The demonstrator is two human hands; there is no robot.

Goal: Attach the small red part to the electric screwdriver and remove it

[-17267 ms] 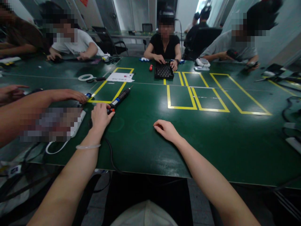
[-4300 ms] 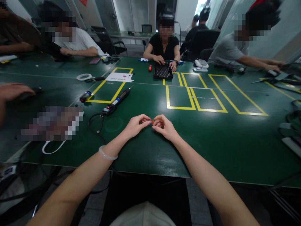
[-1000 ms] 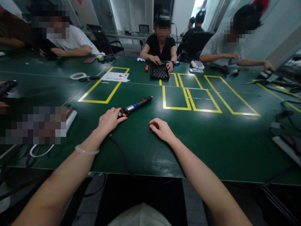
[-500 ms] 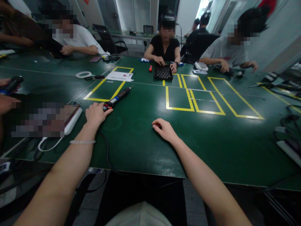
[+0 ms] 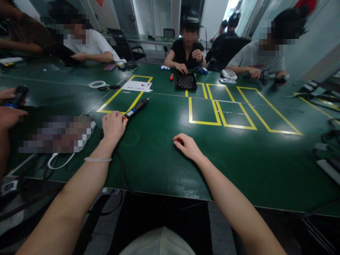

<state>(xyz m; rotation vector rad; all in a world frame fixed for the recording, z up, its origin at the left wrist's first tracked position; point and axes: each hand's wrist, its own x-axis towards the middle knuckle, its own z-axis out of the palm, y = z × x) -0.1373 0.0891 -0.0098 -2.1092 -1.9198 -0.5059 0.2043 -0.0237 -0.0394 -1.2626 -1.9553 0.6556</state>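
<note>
An electric screwdriver (image 5: 136,108), black with a blue band and a thin metal bit, lies on the green table (image 5: 164,173) with its tip towards the far side. My left hand (image 5: 113,128) is closed over its rear end, hiding most of that part. From beneath this hand a black cable (image 5: 122,168) runs to the near table edge. My right hand (image 5: 186,146) rests on the table to the right, fingers loosely curled in towards the thumb, holding nothing. The screwdriver is well apart from it.
Yellow tape outlines (image 5: 205,123) mark the table. A white paper sheet (image 5: 136,86) and a white-rimmed magnifying glass (image 5: 97,85) lie beyond the screwdriver. Across the table, a co-worker's hand reaches into a black tray (image 5: 186,83). A blurred-out device (image 5: 57,134) stands left, near another person's hand.
My left hand has shifted slightly forward and right, covering more of the screwdriver's rear. My right hand stays put. The co-worker opposite has lifted one hand off the tray.
</note>
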